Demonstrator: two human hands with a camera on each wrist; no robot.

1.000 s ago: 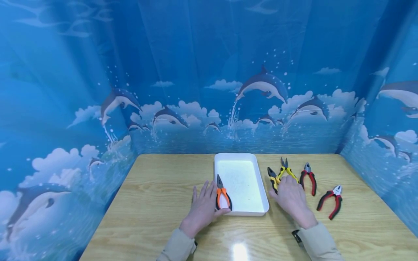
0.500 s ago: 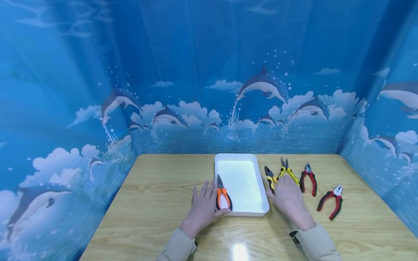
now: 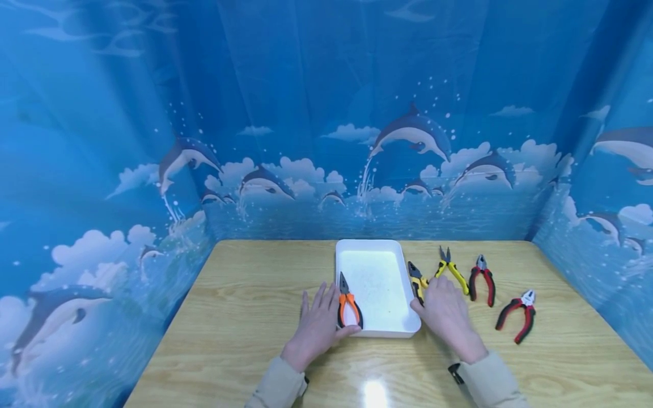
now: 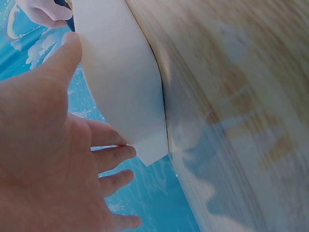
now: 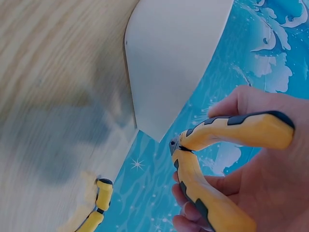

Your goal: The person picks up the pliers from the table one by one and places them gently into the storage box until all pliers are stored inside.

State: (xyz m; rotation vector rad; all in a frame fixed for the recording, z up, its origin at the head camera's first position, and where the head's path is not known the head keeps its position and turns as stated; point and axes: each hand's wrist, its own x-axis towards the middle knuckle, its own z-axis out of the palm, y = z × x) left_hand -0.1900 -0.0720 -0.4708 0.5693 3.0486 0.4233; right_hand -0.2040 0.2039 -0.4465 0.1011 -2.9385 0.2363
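Observation:
The left hand [image 3: 317,323] rests along the left wall of a white tray [image 3: 377,283], its fingers spread and its thumb at the front rim. In the left wrist view its fingertips meet the tray's side. Inside the tray, at the left, lie long-nose pliers [image 3: 346,298] with orange-and-black handles, tips pointing away. At the tray's right edge the right hand [image 3: 449,306] holds yellow-and-black pliers [image 3: 415,275], dark nose pointing away. The right wrist view shows their yellow handles [image 5: 241,129] spread apart within the hand.
Yellow long-nose pliers [image 3: 460,279] lie just beyond the right hand. Farther right on the wooden table [image 3: 245,317] are two red-and-black pliers, one near the back [image 3: 490,286] and the other pair [image 3: 528,323] closer. A dolphin-print curtain [image 3: 306,113] surrounds the table's back and sides.
The right hand has moved left with the yellow-and-black pliers, from beside the yellow long-nose pliers to the tray's right edge. The left hand and the orange-handled pliers have stayed put.

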